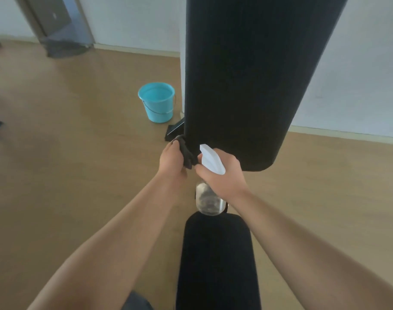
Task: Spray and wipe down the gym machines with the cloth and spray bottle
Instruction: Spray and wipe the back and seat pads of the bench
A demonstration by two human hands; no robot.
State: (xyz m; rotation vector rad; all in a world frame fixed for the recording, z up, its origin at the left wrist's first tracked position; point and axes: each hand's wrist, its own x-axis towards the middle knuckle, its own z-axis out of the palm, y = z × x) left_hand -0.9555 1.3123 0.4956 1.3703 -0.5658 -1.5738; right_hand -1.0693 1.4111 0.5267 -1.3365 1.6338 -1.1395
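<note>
Gripping the dark cloth (186,153) in our left hand (172,161), we press it against the back pad's (253,74) lower edge to wipe, while our right hand (222,175) clutches the spray bottle (210,175), nozzle kept close for respraying.

A blue bucket (159,114) stands on the wooden floor (79,157) near the white wall (358,74).

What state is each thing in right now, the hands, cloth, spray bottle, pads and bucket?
left hand, grips the cloth.
cloth, bunched, against the back pad's lower left edge.
right hand, grips the spray bottle.
spray bottle, held, nozzle toward the back pad.
back pad, raised steeply.
seat pad, bare.
bucket, standing upright, handle down.
</note>
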